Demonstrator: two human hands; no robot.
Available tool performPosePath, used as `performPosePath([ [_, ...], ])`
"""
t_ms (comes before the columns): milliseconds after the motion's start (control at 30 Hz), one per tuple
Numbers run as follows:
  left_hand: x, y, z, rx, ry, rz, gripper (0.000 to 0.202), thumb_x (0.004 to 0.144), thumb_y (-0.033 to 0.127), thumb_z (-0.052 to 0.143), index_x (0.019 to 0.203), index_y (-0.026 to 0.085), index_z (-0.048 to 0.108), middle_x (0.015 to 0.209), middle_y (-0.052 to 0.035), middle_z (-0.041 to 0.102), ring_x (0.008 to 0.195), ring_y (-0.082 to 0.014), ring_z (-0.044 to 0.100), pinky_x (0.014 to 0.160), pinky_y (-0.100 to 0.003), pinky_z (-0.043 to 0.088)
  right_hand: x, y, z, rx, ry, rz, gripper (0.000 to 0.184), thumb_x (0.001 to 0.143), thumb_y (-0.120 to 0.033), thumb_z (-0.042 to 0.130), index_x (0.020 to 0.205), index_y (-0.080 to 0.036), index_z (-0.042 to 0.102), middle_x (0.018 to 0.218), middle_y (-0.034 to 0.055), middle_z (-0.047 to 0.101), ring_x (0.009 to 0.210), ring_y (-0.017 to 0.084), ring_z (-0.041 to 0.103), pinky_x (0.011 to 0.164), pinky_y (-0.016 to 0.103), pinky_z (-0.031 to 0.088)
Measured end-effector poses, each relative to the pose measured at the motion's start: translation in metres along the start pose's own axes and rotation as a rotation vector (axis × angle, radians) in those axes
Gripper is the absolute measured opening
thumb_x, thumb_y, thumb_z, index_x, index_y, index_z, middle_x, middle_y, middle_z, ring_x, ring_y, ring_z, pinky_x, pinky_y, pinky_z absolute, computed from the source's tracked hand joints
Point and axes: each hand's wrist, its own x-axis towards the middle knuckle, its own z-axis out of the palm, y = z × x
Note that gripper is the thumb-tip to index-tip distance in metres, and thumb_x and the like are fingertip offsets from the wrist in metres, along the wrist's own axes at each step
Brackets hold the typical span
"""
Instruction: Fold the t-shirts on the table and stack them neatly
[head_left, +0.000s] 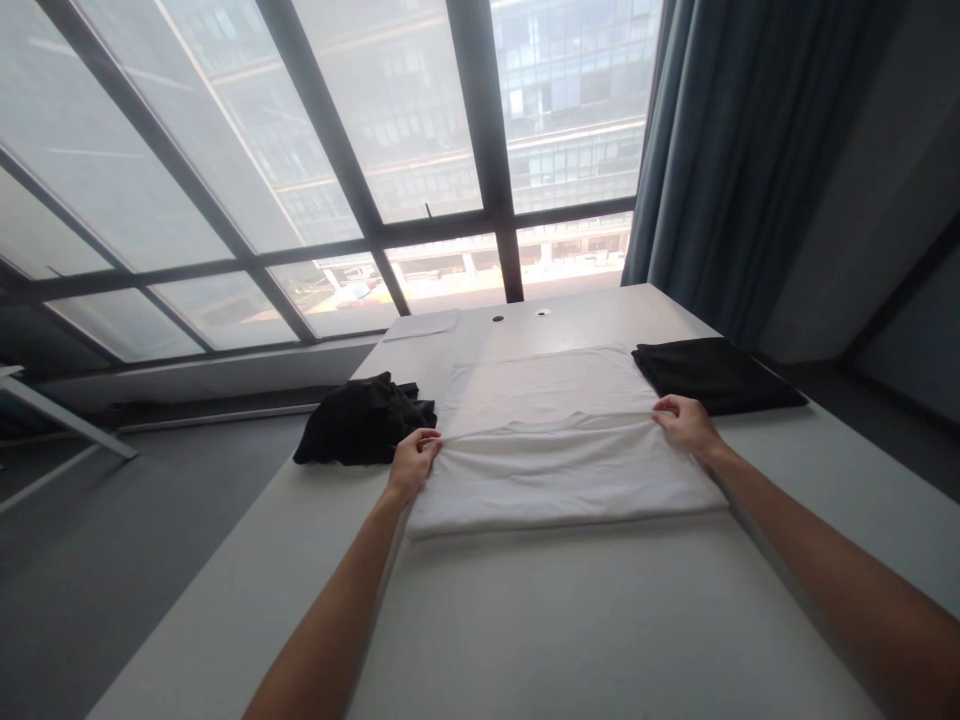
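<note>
A white T-shirt point(562, 470) lies across the table, its near part folded over so that a layered edge runs between my hands. My left hand point(415, 463) pinches that edge at the shirt's left side. At the right side, my right hand point(684, 424) grips the same edge between thumb and fingers. The far part of the shirt lies flat beyond the fold, with light wrinkles in the near part. A crumpled black cloth point(360, 420) sits just left of my left hand. Beyond my right hand lies a neatly folded black cloth point(716, 375).
The white table point(570, 620) reaches toward large windows point(420, 110). White paper-like sheets point(424, 325) lie at its far left corner, near two round holes in the top. A blue-grey curtain point(720, 160) hangs at the right. Another table's leg point(71, 425) stands at the left.
</note>
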Motion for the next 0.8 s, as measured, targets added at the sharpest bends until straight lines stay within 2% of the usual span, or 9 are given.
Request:
performPosePath([
  [67,0.000,-0.001,0.001,0.041,0.010,0.032,0.043,0.074,0.050,0.067,0.098,0.015,0.070,0.088,-0.0089,0.076,0.064,-0.0173,0.065,0.053,-0.024,0.045,0.002,-0.001,0.000,-0.004,-0.002,0.012,0.021,0.069,-0.035,0.066,0.081,-0.019,0.069,0.086,0.0092,0.077,0.087,0.026,0.072,0.080,0.032,0.052],
  [133,0.000,-0.005,0.003,0.078,0.012,0.063,0.034,0.076,0.046,0.066,0.094,0.017,0.070,0.090,-0.0091,0.076,0.079,-0.0217,0.069,0.067,-0.027,0.052,0.002,-0.002,0.002,-0.025,-0.017,0.036,0.019,0.067,-0.034,0.066,0.079,-0.019,0.068,0.082,0.0085,0.076,0.084,0.026,0.072,0.078,0.032,0.052],
  [233,-0.001,-0.010,0.005,0.150,-0.001,0.108,0.028,0.079,0.043,0.064,0.094,0.020,0.071,0.095,-0.0085,0.077,0.093,-0.0250,0.071,0.084,-0.032,0.053,0.000,-0.003,0.004,-0.050,-0.034,0.051,0.018,0.066,-0.033,0.066,0.078,-0.019,0.068,0.077,0.0077,0.075,0.080,0.026,0.072,0.075,0.032,0.051],
  [300,-0.002,-0.013,0.005,0.197,-0.004,0.133,0.029,0.081,0.043,0.063,0.096,0.021,0.071,0.097,-0.0082,0.077,0.094,-0.0248,0.072,0.087,-0.032,0.052,-0.001,-0.003,0.004,-0.061,-0.037,0.049,0.019,0.067,-0.033,0.066,0.079,-0.019,0.069,0.078,0.0084,0.075,0.079,0.026,0.072,0.075,0.033,0.051],
  [467,0.000,-0.014,0.005,0.226,0.003,0.134,0.034,0.083,0.045,0.060,0.102,0.018,0.071,0.096,-0.0083,0.078,0.088,-0.0228,0.072,0.082,-0.030,0.053,0.001,-0.003,0.003,-0.055,0.026,0.013,0.022,0.069,-0.036,0.066,0.080,-0.018,0.069,0.089,0.0122,0.077,0.087,0.027,0.072,0.079,0.034,0.052],
  [633,0.003,-0.014,0.002,0.296,-0.068,0.164,0.028,0.082,0.038,0.061,0.097,0.019,0.074,0.100,-0.0081,0.077,0.087,-0.0233,0.071,0.086,-0.032,0.053,0.001,-0.002,0.005,-0.138,0.006,0.034,0.018,0.069,-0.034,0.066,0.080,-0.019,0.069,0.088,0.0113,0.077,0.087,0.028,0.072,0.078,0.034,0.051],
  [700,0.002,-0.011,0.000,0.314,-0.082,0.175,0.028,0.084,0.036,0.061,0.101,0.019,0.075,0.106,-0.0094,0.076,0.094,-0.0250,0.070,0.092,-0.035,0.052,0.000,-0.002,0.005,-0.163,0.000,0.036,0.017,0.069,-0.032,0.066,0.080,-0.020,0.070,0.088,0.0106,0.077,0.088,0.028,0.072,0.078,0.034,0.051],
  [800,-0.005,0.006,0.003,0.388,-0.141,0.277,0.032,0.088,0.035,0.060,0.112,0.020,0.075,0.125,-0.0112,0.071,0.118,-0.0287,0.064,0.108,-0.040,0.045,-0.001,-0.003,0.004,-0.225,-0.020,0.030,0.014,0.071,-0.029,0.066,0.080,-0.020,0.071,0.089,0.0105,0.077,0.088,0.028,0.072,0.077,0.033,0.051],
])
